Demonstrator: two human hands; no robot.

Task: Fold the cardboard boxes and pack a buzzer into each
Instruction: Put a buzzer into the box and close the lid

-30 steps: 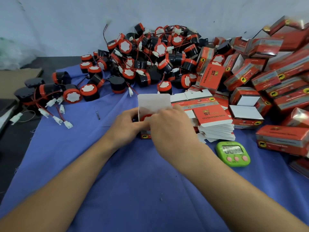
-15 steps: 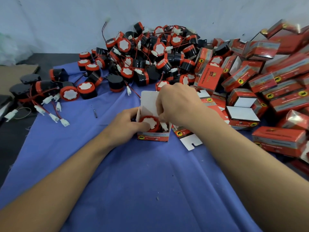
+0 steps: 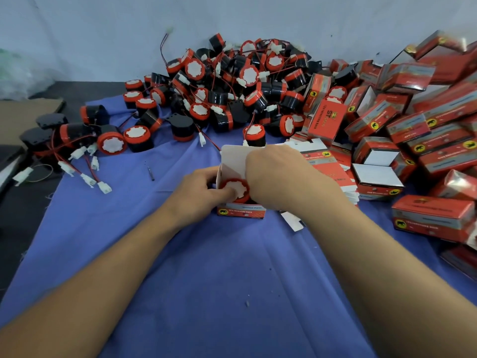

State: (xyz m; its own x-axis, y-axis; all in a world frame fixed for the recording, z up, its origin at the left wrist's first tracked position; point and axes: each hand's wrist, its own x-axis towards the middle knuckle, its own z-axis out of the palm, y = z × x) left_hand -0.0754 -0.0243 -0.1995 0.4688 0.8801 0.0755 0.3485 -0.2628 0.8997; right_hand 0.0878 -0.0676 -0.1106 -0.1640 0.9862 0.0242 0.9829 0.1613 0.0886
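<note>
Task is running mid-batch, w/ plenty left. On the blue cloth [image 3: 219,280], 1 small red-and-white printed cardboard box [image 3: 241,212] is standing erected, lid flap up. 1 round black buzzer [image 3: 238,189] w/ red rim and white face is sitting inside it, face up. The left hand [image 3: 204,188] is gripping the box's left wall, fingers curled, one fingertip pressing on the buzzer face. The right hand [image 3: 278,177] is reaching into the box's right side w/ fingers curled down. Whether they're pinching anything is hidden, so can't tell. For this box, then: folding looks done, buzzer is in, and closing the lid is remaining, judging by the raised flap.

Counts:
- The heap of closed red boxes [image 3: 433,117] on the right is showing approx. 25, some blurred.
- The pile of loose black-and-red buzzers [image 3: 232,81] w/ wires at the back is numbering approx. 50+, too tangled for an exact no.
- The stack of flat unfolded box blanks [image 3: 327,166] is lying just beyond the right hand; sheet count isn't readable.
</note>
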